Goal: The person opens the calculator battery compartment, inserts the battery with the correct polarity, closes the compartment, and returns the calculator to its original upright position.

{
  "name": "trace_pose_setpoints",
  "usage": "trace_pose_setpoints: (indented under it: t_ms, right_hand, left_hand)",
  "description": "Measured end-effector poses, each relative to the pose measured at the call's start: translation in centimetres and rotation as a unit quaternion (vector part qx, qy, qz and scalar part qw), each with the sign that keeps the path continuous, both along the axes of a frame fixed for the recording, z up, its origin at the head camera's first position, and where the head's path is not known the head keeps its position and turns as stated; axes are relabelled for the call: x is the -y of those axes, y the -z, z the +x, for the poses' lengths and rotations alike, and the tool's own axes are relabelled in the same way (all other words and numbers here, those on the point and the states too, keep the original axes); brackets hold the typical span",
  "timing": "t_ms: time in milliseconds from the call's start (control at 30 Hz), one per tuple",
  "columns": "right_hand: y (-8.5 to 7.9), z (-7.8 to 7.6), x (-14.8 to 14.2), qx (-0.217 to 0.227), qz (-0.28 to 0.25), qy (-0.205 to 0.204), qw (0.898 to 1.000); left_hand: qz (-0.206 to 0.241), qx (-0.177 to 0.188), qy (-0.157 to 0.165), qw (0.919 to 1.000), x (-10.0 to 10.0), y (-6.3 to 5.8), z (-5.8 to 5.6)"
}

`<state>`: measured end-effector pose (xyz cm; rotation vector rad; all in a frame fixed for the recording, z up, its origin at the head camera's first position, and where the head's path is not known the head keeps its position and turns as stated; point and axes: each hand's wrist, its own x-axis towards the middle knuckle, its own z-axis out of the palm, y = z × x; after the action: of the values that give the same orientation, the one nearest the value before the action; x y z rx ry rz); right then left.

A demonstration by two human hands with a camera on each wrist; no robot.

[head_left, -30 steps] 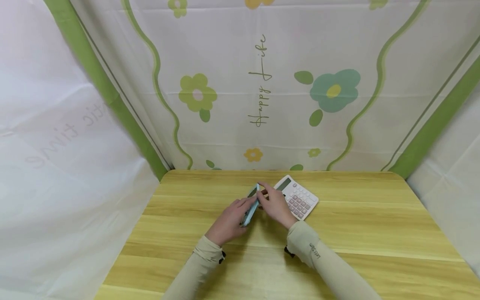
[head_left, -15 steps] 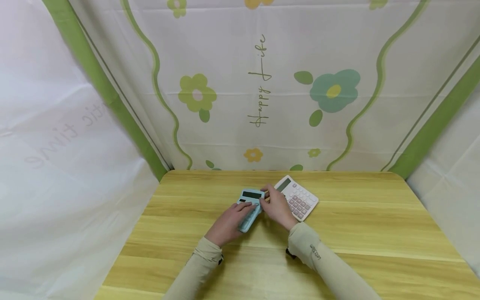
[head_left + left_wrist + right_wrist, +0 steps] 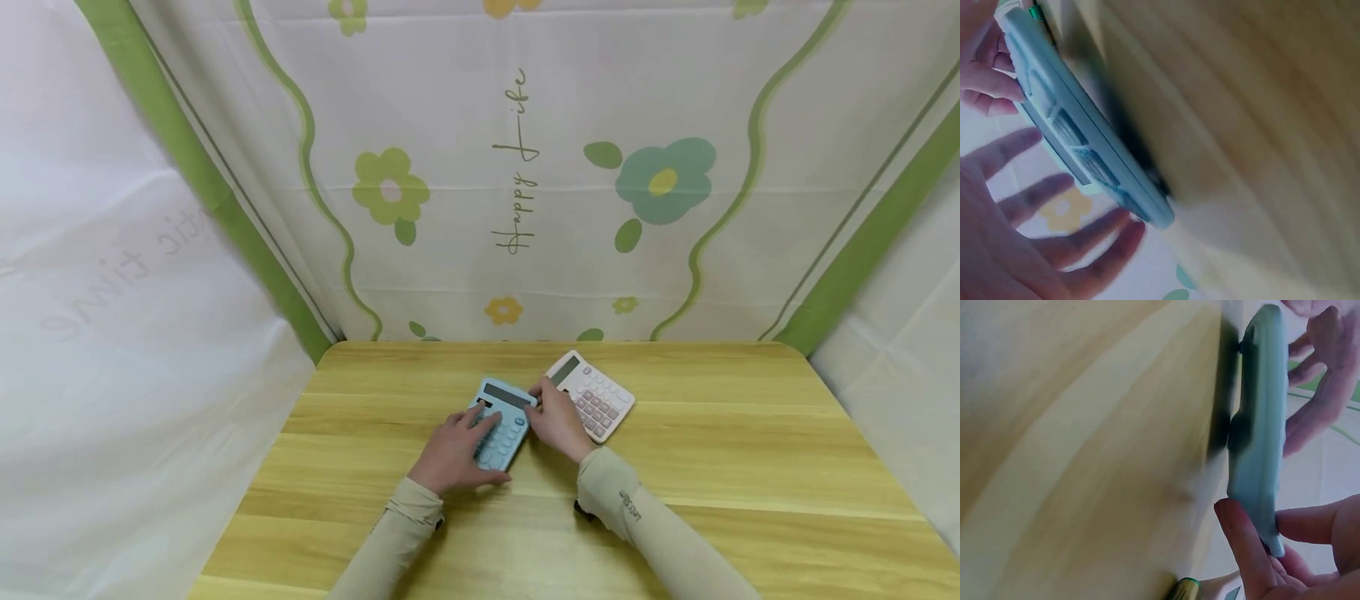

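Observation:
A light-blue calculator (image 3: 501, 427) lies face up just above or on the wooden table, its dark display toward the back. My right hand (image 3: 558, 421) pinches its upper right corner; in the right wrist view the thumb (image 3: 1242, 540) is under the corner and a finger is on the face side. Over the keys and left edge, my left hand (image 3: 453, 450) has its fingers spread, thumb out beyond the near edge. In the left wrist view the left fingers (image 3: 1100, 234) are loosely extended along the calculator's side. A white calculator (image 3: 600, 400) with pinkish keys lies behind the right hand.
A small green-and-gold cylinder (image 3: 1185, 589), like a battery, shows beside the right hand in the right wrist view. The wooden table (image 3: 750, 467) meets a floral white curtain (image 3: 465, 242) at the back, with white fabric (image 3: 135, 400) on the left side.
The blue calculator has turned from standing on edge to face up and come down toward the table. My left hand has loosened and spread its fingers; the right still holds the corner.

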<state>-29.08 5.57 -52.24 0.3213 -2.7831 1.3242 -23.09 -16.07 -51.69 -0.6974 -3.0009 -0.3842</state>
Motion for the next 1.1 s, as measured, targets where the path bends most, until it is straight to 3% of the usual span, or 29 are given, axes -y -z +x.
trace_pose_setpoints:
  t_ms: [333, 833, 1100]
  right_hand:
    - [0.0, 0.2, -0.2, -0.005, 0.004, -0.005, 1.000]
    - [-0.1, -0.6, -0.6, -0.030, 0.019, -0.016, 0.999]
    - [-1.5, -1.1, -2.8, -0.038, 0.007, -0.009, 0.999]
  left_hand:
    - [0.005, 0.034, -0.014, 0.9993, 0.2, 0.1, 0.1]
    - [-0.005, 0.043, -0.005, 0.9991, 0.5, 0.6, -0.3]
    - [0.007, 0.071, -0.009, 0.9974, 0.5, 0.5, -0.8]
